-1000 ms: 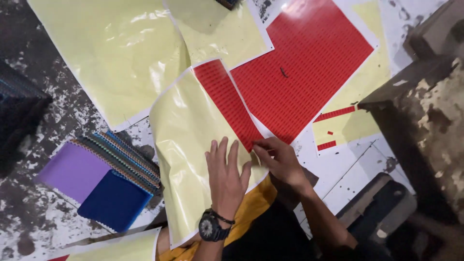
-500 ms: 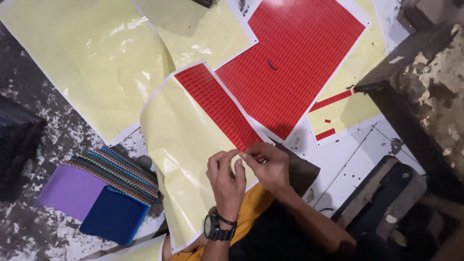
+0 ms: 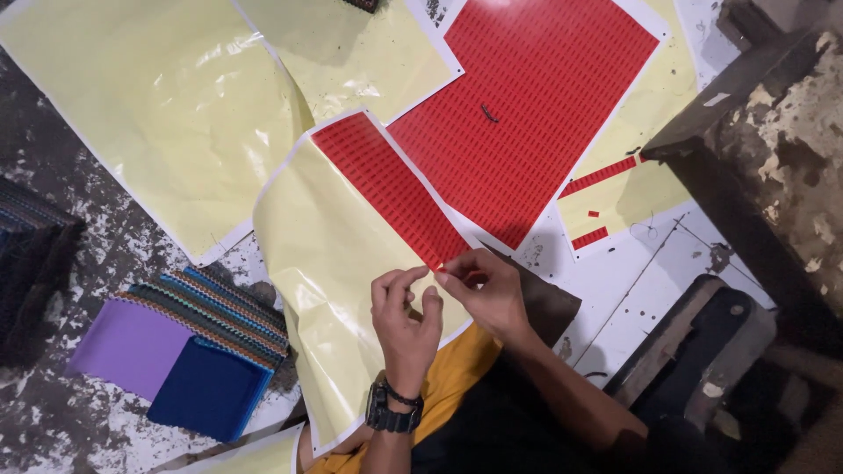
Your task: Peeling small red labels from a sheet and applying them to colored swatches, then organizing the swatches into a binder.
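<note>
Pinching a small red sticker off the near end of the remaining red strip with both hands, most of that yellow backing sheet already bare, one strip left.

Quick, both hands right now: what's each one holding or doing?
Left hand: fingers curled, resting on the yellow backing sheet, thumb up by the red sticker strip.
Right hand: fingertips pinched on the strip's lower end.
</note>
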